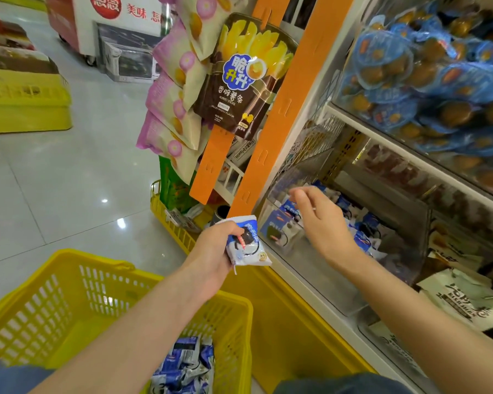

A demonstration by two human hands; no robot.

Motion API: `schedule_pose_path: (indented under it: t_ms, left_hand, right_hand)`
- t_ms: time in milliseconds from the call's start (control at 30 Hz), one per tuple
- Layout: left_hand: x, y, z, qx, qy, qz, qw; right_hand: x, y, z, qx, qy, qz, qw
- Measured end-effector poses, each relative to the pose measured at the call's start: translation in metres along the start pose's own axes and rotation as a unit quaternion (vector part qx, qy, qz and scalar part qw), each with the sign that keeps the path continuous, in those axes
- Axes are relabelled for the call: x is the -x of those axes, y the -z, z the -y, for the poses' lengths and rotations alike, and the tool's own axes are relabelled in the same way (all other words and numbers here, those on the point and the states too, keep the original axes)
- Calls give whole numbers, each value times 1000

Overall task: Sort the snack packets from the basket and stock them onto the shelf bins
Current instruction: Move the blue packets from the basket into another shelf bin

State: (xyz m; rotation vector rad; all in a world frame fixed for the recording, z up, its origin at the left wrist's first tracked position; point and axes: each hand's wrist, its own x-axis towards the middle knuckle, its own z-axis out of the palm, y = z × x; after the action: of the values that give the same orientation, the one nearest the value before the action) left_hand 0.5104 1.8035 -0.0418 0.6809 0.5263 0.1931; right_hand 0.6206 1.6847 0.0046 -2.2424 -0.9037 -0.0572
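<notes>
The left hand (214, 251) curls round a small stack of blue-and-white snack packets (246, 245). They are flat, glossy film pouches, crinkled at the seams, with a dark round biscuit printed on the face. The stack sits just outside the front corner of the clear shelf bin (296, 268). Just right of that grip, the right hand (322, 220) hangs over the bin with fingers loosely spread, holding nothing; it is slightly blurred. Under and beyond it, the bin's smooth transparent walls hold matching packets (279, 231) in a loose heap. Below the grip, toward the person, the yellow basket (69, 280) of rigid plastic with slotted lattice walls holds more of the same pouches (182, 365), piled in its near corner. Further right of the grip, a neighbouring compartment holds cream pouches (461, 297) with black lettering. Above the grip rises a flat orange hanger strip (279, 109) with punched slots. Beside the strip hang a dark potato-stick bag (245, 78) and pink-and-cream bags (177, 109). Up and to the right, an upper clear bin is packed with blue film packs (424, 75) showing round brown pieces.
</notes>
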Motion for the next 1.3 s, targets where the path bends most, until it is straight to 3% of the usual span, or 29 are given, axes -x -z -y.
schedule_pose_path:
  t_ms: [67,200,267,567,700,833,900,1033,1100,1300]
  left_hand:
    - [0,-2,3,-23,-20,-5,1000]
    - [3,-3,13,-46,-101,61,992]
    - [6,-1,18,-57,-131,86,986]
    - [6,-3,27,-206,-174,107,957]
    - [1,-22,17,-388,-301,80,867]
    - [-14,-50,3,-545,-407,107,725]
    - [-30,-59,6,-624,-435,102,641]
    - [-60,-53,20,-757,-418,94,494]
    - [-68,-45,25,-764,-434,98,466]
    - [-75,-34,32,-719,-481,116,488]
  right_hand:
    - [16,-2,11,-59,6,19,998]
    - [39,-12,21,-185,-98,145,967]
    - [43,-13,21,-222,-122,169,952]
    - [53,15,6,-204,-72,109,970]
    - [50,46,-11,-186,-92,37,977]
    - [27,78,-42,-18,-124,-41,991]
    - [13,84,-58,73,-147,-30,986]
    - [-14,77,-81,230,-178,92,952]
    - [-21,68,-88,264,-186,133,937]
    - [-34,44,-105,258,-186,179,931]
